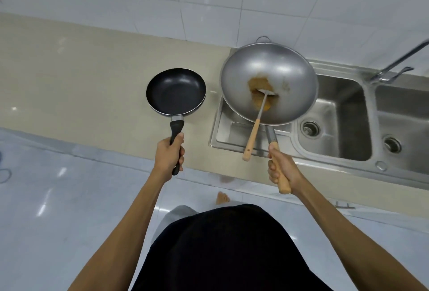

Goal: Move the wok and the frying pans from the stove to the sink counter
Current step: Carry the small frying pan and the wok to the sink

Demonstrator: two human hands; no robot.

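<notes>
My left hand (pixel 169 155) grips the black handle of a small black frying pan (pixel 176 91), which is over the beige counter (pixel 81 77) just left of the sink. My right hand (pixel 282 171) is closed around the wooden handle of a large silver wok (pixel 269 77). The wok is above the left end of the steel sink (pixel 334 114). A brown residue patch sits in the wok's bottom, and a metal spatula with a wooden handle (pixel 251 137) leans inside it, its handle sticking out over the rim. I cannot tell whether either pan touches the surface below.
The double-basin sink has two drains and a faucet (pixel 394 65) at the right. White wall tiles rise behind the counter. Glossy white floor tiles lie below, with my dark-clothed body and a bare foot (pixel 222 198) near the counter's front edge.
</notes>
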